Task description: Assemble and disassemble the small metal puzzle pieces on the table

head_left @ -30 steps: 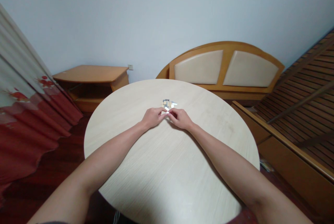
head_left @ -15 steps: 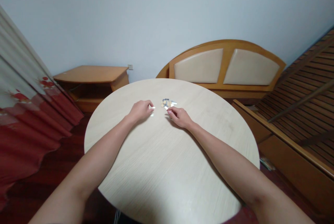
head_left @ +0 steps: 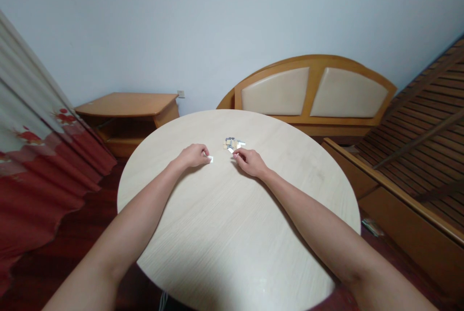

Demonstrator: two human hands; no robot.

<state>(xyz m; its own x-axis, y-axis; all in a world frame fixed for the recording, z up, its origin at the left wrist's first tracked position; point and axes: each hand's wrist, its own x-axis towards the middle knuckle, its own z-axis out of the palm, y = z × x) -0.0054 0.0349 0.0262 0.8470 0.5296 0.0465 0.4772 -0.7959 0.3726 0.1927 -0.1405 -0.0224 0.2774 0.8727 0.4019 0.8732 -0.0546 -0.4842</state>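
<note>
While the right hand (head_left: 250,162) is pinching a white strip (head_left: 230,150) beside the small parts (head_left: 229,142) on the table (head_left: 235,229), the left hand (head_left: 193,155), having drawn away, is touching a white square (head_left: 211,159), grip unclear; they're working separately.

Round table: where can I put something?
The table is bare between the forearms, and from the small pieces to its right edge. Crowded at those pieces, by the right hand; the left hand borders a white piece.

A curtain (head_left: 47,175) is hanging at left. A headboard (head_left: 314,92) with 2 panels (head_left: 275,93) is standing before a pale wall (head_left: 217,21).
</note>
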